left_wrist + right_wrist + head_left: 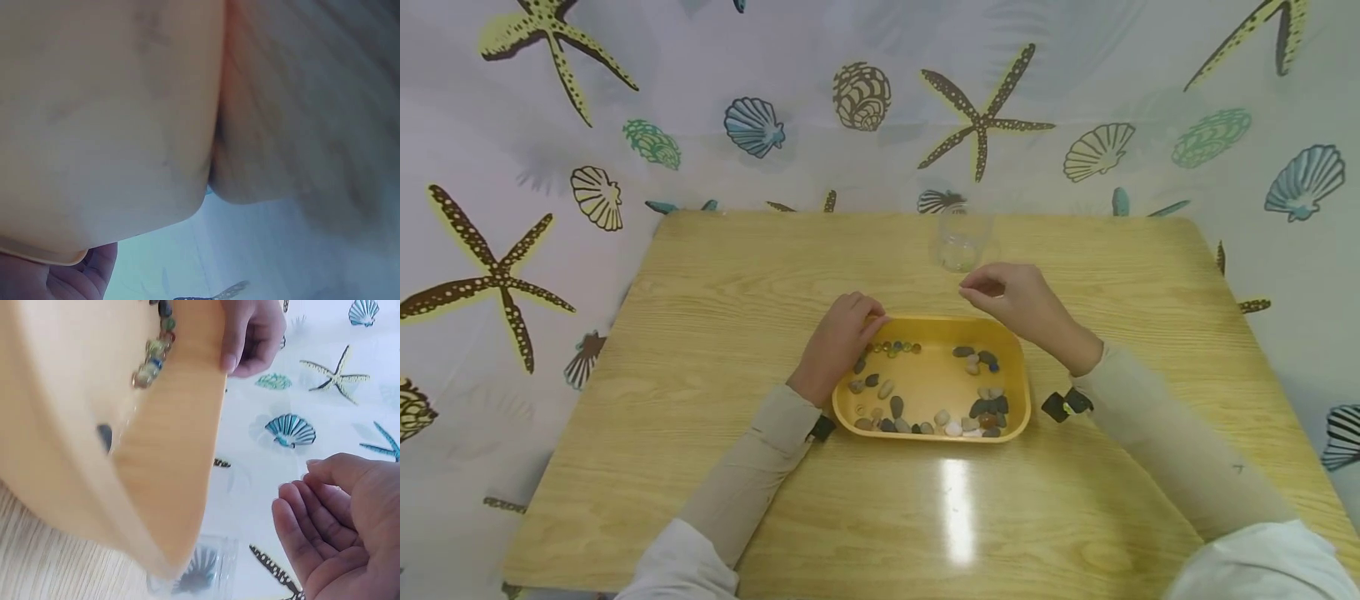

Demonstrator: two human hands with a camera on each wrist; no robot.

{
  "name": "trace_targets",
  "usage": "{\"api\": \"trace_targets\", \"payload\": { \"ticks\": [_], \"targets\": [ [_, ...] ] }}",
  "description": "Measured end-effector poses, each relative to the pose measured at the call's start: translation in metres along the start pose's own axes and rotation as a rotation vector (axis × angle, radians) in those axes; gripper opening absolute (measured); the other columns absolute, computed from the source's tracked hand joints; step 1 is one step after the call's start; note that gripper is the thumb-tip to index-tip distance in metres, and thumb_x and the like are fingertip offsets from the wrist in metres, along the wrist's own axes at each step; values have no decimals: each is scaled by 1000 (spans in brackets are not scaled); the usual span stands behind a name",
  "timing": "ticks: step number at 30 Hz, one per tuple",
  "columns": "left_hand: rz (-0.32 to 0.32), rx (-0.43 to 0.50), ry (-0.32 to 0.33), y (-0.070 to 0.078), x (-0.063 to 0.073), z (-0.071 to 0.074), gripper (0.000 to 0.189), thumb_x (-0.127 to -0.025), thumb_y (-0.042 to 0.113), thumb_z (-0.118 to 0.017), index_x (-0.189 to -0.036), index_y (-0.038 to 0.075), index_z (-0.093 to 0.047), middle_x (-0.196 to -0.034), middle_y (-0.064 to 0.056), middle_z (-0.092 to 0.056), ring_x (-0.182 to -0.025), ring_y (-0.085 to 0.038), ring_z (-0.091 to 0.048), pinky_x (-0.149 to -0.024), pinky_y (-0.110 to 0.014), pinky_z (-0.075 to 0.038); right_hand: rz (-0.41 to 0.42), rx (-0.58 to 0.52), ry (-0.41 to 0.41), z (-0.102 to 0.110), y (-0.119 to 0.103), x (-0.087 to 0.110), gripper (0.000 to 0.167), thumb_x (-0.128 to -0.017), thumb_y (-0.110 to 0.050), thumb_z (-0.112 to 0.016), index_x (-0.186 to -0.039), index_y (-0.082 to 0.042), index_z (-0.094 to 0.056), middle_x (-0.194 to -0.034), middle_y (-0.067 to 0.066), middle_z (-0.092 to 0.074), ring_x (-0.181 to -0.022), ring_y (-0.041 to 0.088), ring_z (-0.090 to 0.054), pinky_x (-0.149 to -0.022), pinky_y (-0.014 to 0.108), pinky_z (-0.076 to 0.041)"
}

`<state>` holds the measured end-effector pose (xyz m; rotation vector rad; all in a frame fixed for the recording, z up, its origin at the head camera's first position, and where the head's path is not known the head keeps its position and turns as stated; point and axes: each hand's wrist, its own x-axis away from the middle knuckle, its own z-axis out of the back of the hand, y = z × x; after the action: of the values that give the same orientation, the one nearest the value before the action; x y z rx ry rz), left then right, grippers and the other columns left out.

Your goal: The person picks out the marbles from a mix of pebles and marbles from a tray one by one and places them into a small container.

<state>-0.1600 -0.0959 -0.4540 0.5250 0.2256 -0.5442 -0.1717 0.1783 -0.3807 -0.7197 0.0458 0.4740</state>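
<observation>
A yellow plastic tub [925, 383] stands on the wooden table. Its back left corner is gripped by my left hand [838, 343], thumb at the inner side of the rim and fingers outside. My right hand [1028, 307] hovers over the tub's back right corner, fingers loosely curled and thumb near the fingertips; its palm in the right wrist view shows nothing held. Just beyond it stands a clear cup [961, 246] with a small greenish spot at its bottom. Inside the tub, glass marbles [897, 347] line the back left wall, and grey stones [897, 407] lie along the other sides.
White and brownish stones [953, 428] gather at the tub's front wall. A blue marble [994, 367] lies by stones on the right. The wooden table [730, 283] extends on both sides, with a shell-and-starfish patterned curtain [820, 50] behind it.
</observation>
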Motion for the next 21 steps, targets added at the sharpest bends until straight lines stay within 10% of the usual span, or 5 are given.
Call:
{"api": "trace_targets", "payload": {
  "ticks": [21],
  "targets": [
    [11, 0, 4, -1, 1, -2, 18, -95, 29, -53, -100, 13, -60, -94, 3, -55, -87, -12, -47, -76, -25, -43, -18, 56, -238, -36, -30, -1, 15, -88, -18, -65, -96, -6, -70, -85, 1, -69, -74, 11, -64, -66, 28, -52]
  ]
}}
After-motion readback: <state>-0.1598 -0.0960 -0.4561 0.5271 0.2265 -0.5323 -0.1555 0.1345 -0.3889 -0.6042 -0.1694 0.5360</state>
